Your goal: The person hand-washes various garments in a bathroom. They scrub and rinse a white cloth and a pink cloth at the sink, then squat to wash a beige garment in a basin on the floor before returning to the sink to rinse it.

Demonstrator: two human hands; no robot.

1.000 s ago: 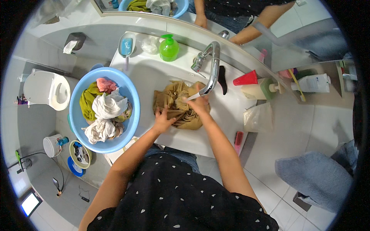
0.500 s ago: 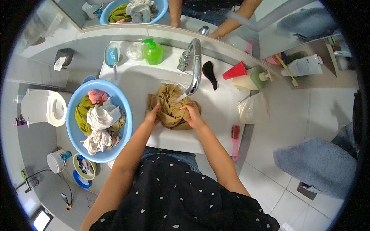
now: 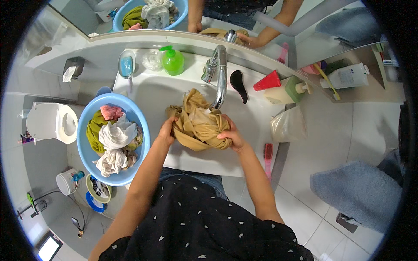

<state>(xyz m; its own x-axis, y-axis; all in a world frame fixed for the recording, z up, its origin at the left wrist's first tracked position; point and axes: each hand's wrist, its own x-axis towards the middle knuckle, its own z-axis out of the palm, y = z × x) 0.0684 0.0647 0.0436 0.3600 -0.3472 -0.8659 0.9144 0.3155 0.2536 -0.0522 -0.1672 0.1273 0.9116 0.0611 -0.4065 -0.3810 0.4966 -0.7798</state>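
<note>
A bundled tan-brown cloth garment [image 3: 198, 130], creased and wet-looking, is held up in the white sink [image 3: 257, 126] beneath the chrome faucet [image 3: 221, 74]. My left hand [image 3: 168, 129] grips its left side. On the right side, my right hand [image 3: 234, 135] has its thumb over the folds and its other fingers partly hidden behind them. The spout end sits just above the garment's upper right part, where a pale wet patch shows.
Left of the sink stands a light-blue basin [image 3: 82, 143] of white, green and pink laundry. A green pump bottle [image 3: 173, 63], a soap dish [image 3: 121, 65] and a black brush [image 3: 238, 86] line the back rim. Rightward are a red tube [image 3: 267, 81], a pump bottle [image 3: 283, 93] and a pink hairbrush [image 3: 267, 158].
The garment has been raised and looks bulkier, gathered between both hands. My right hand has shifted rightward to its outer edge; my left hand has moved slightly left.
</note>
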